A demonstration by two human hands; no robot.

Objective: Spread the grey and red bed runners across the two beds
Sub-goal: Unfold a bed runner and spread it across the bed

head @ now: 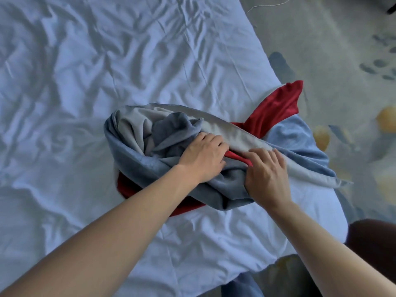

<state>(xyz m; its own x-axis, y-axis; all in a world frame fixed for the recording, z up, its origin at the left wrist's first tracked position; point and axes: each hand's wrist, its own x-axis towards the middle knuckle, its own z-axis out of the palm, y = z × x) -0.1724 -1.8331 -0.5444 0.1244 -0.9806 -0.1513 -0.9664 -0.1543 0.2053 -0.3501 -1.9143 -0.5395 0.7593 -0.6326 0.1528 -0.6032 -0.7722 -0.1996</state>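
A crumpled grey bed runner with a pale lining lies bunched on the white bed near its right corner. A red bed runner is tangled under it, showing at the upper right, between my hands and along the lower left edge. My left hand digs its curled fingers into the grey folds in the middle of the heap. My right hand lies beside it, fingers curled into the fabric where grey meets red.
The white sheet is wrinkled and stretches far to the left and back. Patterned carpet lies to the right of the bed. A dark brown object sits at the lower right by the bed corner.
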